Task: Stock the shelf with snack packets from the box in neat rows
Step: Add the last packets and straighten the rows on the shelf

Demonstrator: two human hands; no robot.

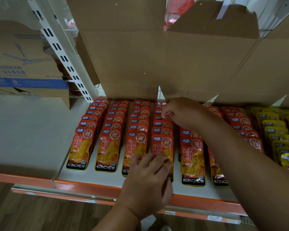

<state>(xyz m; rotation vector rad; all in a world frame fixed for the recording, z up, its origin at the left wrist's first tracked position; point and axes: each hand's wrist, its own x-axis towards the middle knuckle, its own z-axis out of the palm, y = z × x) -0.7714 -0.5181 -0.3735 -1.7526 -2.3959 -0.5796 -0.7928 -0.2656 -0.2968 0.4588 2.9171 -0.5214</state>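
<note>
Left hand [147, 180] presses flat on the front packet [163, 147]; right hand [178, 112] pinches a packet [158, 112] near the shelf's [90, 176] back edge, best seated squarely.

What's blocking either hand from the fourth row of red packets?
Nothing visible. The right hand curls its fingers onto the row's rear packets, just in front of the cardboard box. The left hand rests on the front packet. Neighbouring rows lie beside it, not across.
</note>
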